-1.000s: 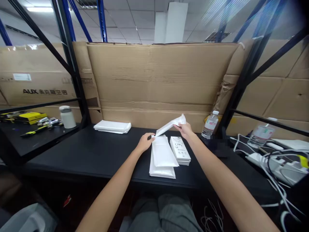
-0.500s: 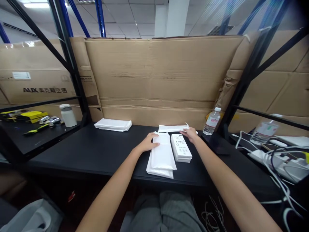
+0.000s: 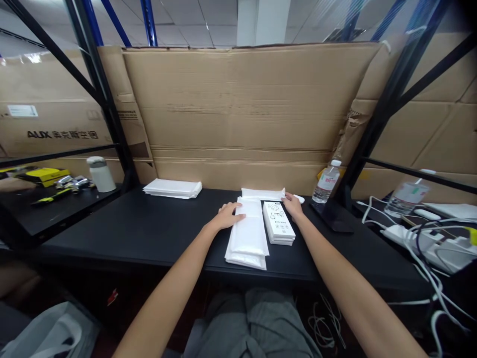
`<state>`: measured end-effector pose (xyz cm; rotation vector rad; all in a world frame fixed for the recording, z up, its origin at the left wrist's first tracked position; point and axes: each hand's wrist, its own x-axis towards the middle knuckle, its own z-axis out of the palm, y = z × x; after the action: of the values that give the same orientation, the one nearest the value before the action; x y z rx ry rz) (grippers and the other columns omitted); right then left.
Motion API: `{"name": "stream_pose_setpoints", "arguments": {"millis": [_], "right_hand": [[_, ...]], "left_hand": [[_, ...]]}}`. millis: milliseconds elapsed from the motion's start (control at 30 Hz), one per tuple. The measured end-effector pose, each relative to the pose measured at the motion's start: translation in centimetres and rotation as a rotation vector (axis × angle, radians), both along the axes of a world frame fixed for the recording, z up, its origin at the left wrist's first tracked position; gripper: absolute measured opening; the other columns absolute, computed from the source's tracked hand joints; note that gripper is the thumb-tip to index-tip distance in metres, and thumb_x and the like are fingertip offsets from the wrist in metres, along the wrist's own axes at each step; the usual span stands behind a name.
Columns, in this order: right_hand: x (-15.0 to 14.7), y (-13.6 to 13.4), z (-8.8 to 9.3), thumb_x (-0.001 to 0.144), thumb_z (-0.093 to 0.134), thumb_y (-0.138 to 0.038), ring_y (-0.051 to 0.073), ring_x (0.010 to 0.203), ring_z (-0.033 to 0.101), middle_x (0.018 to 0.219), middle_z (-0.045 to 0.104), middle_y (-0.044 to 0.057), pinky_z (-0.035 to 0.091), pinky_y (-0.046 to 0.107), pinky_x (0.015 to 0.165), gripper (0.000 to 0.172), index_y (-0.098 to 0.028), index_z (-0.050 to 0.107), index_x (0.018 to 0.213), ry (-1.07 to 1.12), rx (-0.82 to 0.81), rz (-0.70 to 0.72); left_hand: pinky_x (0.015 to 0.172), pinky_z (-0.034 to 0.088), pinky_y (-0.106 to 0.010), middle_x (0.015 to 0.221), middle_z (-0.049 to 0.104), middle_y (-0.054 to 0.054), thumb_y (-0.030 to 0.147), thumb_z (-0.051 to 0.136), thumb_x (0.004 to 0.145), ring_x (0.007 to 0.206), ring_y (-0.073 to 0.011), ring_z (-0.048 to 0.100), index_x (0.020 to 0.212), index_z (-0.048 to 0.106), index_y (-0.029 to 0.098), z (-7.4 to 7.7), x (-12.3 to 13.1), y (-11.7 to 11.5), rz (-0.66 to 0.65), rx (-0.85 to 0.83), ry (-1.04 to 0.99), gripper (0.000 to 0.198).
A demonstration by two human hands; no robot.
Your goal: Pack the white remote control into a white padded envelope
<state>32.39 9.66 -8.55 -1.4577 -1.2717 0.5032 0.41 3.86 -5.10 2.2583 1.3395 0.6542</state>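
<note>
My left hand (image 3: 226,216) lies flat, its fingertips on the upper left of a stack of white padded pouches (image 3: 246,238). My right hand (image 3: 292,206) rests on the black table (image 3: 149,223), fingers against the right end of a flat white pouch (image 3: 262,194). That pouch lies across the far side of the stack and behind a small pile of white printed boxes (image 3: 278,223). The boxes stand right next to the stack, between my hands. Neither hand lifts anything.
A second pile of white pouches (image 3: 172,188) lies at the table's back left. A plastic water bottle (image 3: 327,182) stands at the back right. Cardboard sheets fill the back. Shelves at left hold a white flask (image 3: 101,174) and tools; a power strip (image 3: 428,243) and cables lie at right.
The white pouch held up in my right hand earlier now lies flat on the table behind the boxes. My left hand has moved down onto the stack.
</note>
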Motion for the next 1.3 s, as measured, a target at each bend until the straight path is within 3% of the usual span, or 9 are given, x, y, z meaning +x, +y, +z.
{"name": "stream_pose_setpoints", "arguments": {"millis": [100,300,533,733,867,967,1167,1300], "right_hand": [[-1.0,-0.3,0.6,0.079,0.057,-0.031,0.025,0.116,0.058,0.126,0.062,0.013,0.042,0.039,0.100,0.045,-0.015,0.062,0.121,0.087,-0.048,0.063],[-1.8,-0.8,1.3,0.081,0.058,-0.042,0.024,0.116,0.058,0.124,0.064,0.010,0.040,0.039,0.102,0.039,-0.017,0.067,0.110,0.094,-0.047,0.258],[-1.4,-4.4,2.7,0.081,0.059,-0.045,0.022,0.101,0.061,0.110,0.068,0.009,0.043,0.035,0.094,0.039,-0.017,0.067,0.106,-0.005,-0.073,0.187],[-2.2,-7.6,3.5,0.073,0.070,-0.045,0.022,0.092,0.062,0.102,0.069,0.008,0.047,0.030,0.079,0.041,-0.018,0.068,0.104,0.054,-0.215,0.286],[-2.3,-7.7,3.6,0.070,0.072,-0.036,0.020,0.087,0.063,0.095,0.070,0.007,0.047,0.028,0.075,0.032,-0.018,0.068,0.096,0.153,-0.217,0.290],[-2.0,-7.6,3.6,0.068,0.073,-0.032,0.018,0.079,0.062,0.088,0.069,0.006,0.047,0.026,0.069,0.028,-0.017,0.066,0.090,0.209,-0.175,0.249],[-1.6,-7.6,3.5,0.067,0.072,-0.032,0.010,0.050,0.050,0.064,0.059,-0.002,0.033,0.019,0.043,0.029,-0.017,0.060,0.089,0.317,-0.172,0.162],[-1.3,-7.4,3.4,0.068,0.070,-0.030,0.006,0.038,0.037,0.050,0.048,-0.008,0.021,0.017,0.035,0.029,-0.020,0.055,0.089,0.466,-0.161,0.174]], "left_hand": [[0.097,0.033,-0.042,0.107,0.056,-0.007,0.056,0.055,0.079,0.109,-0.0294,0.049,0.126,0.054,0.029,-0.1,-0.1,0.2,-0.008,0.004,-0.007,0.055],[0.090,0.041,-0.036,0.099,0.056,-0.007,0.051,0.064,0.075,0.097,-0.0242,0.053,0.122,0.059,0.024,-1.0,-0.2,0.9,-0.032,0.026,-0.137,0.054],[0.072,0.046,-0.029,0.091,0.056,-0.004,0.039,0.074,0.068,0.076,-0.0152,0.055,0.128,0.050,0.016,-1.1,0.2,1.4,-0.015,-0.092,-0.434,0.069],[0.070,0.048,-0.029,0.082,0.062,-0.003,0.037,0.078,0.066,0.074,-0.0170,0.061,0.133,0.041,0.014,0.2,0.2,0.6,0.049,-0.221,-0.629,0.080],[0.071,0.051,-0.033,0.093,0.067,-0.009,0.041,0.082,0.061,0.079,-0.0215,0.065,0.129,0.045,0.016,0.6,0.0,0.2,0.055,-0.356,-0.705,0.080],[0.070,0.052,-0.033,0.097,0.067,-0.011,0.041,0.082,0.061,0.082,-0.0234,0.066,0.126,0.047,0.016,0.7,-0.2,0.1,0.074,-0.365,-0.689,0.078],[0.068,0.049,-0.028,0.081,0.061,-0.002,0.039,0.079,0.066,0.073,-0.0172,0.063,0.128,0.046,0.017,0.4,-0.4,0.1,0.059,-0.308,-0.601,0.073],[0.064,0.047,-0.026,0.074,0.057,0.001,0.038,0.080,0.065,0.068,-0.0154,0.061,0.126,0.048,0.018,0.3,-0.5,0.4,0.061,-0.318,-0.668,0.072]]}}
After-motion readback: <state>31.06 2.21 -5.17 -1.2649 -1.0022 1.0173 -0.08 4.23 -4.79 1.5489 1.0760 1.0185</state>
